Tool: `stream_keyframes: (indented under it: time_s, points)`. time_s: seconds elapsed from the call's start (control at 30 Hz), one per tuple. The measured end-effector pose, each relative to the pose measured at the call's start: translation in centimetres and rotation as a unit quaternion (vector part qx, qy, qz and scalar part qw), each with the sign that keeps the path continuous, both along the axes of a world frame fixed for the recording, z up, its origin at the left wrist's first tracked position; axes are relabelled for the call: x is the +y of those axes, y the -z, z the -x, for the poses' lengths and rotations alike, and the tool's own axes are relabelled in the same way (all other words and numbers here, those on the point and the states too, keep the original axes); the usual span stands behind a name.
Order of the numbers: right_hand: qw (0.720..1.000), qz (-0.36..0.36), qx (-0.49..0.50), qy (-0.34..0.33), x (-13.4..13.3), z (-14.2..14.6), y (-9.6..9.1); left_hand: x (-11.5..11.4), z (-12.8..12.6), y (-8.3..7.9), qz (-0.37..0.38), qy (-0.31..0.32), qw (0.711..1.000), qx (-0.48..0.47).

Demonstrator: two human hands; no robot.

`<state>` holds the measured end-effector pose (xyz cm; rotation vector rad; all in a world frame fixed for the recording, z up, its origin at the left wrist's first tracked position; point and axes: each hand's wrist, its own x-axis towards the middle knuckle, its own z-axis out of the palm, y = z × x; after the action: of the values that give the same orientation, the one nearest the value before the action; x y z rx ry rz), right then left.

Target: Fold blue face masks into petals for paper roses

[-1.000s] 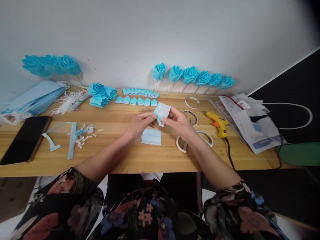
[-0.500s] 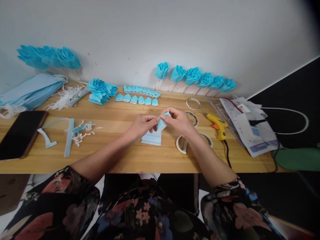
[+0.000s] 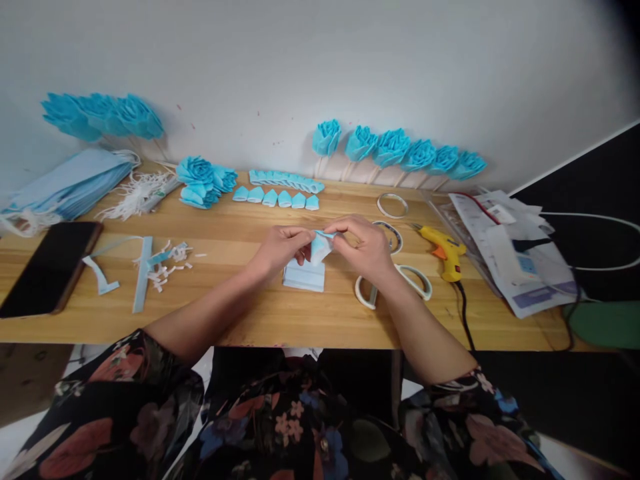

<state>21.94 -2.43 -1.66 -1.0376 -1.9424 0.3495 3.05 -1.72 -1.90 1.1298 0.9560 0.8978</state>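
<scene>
Between my two hands is a small piece of light blue mask fabric (image 3: 321, 249), partly folded, with a pale lower part hanging down. My left hand (image 3: 283, 252) pinches its left side between thumb and fingers. On the other side, my right hand (image 3: 363, 245) grips the upper right corner. Just below lies a stack of pale blue fabric pieces (image 3: 303, 277) on the table. Beyond my hands are a row of folded pointed petals (image 3: 276, 198) and a second, overlapping row of petals (image 3: 285, 180).
Scissors (image 3: 367, 293) lie partly under my right forearm, near tape rolls (image 3: 393, 205) and a yellow glue gun (image 3: 443, 252). Blue fabric roses (image 3: 393, 148) lean on the wall. Leftward are more roses (image 3: 197, 181), face masks (image 3: 75, 180), scraps (image 3: 167, 260) and a phone (image 3: 47, 267).
The fabric piece has been turned in my fingers, so its pale part now hangs downward with a blue edge on top. My right hand has shifted slightly right.
</scene>
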Motion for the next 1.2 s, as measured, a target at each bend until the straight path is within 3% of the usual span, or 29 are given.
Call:
stream_keyframes:
  time_s: [0.2,0.4,0.47,0.53,0.63,0.73,1.0,1.2]
  points:
    - [0.999,-0.039,-0.02,-0.021,0.3,-0.2,0.4,0.0,0.0,-0.1,-0.011,0.013,1.0,-0.013]
    - [0.999,-0.033,-0.024,-0.027,0.1,-0.2,0.3,0.2,0.1,0.2,-0.021,0.013,1.0,-0.005]
    - [0.999,0.004,-0.013,-0.038,0.0,-0.2,-0.1,0.2,0.1,0.2,-0.029,0.004,1.0,-0.001]
    - [0.994,0.085,0.027,-0.056,-0.2,-0.4,-0.4,0.2,0.1,0.1,-0.041,-0.009,0.999,0.008]
    - [0.965,0.223,0.125,-0.066,-0.1,-0.8,-0.4,0.1,0.1,-0.2,-0.057,-0.027,0.998,0.028]
    - [0.936,0.299,0.178,-0.05,0.1,-0.8,-0.1,-0.1,0.0,-0.4,-0.078,-0.033,0.995,0.051]
    - [0.908,0.381,0.169,-0.041,-0.3,0.2,-0.4,-0.2,0.1,-0.5,-0.129,-0.029,0.988,0.083]
    - [0.917,0.367,0.152,-0.03,-0.3,0.2,-0.4,-0.2,0.1,-0.4,-0.139,-0.027,0.987,0.082]
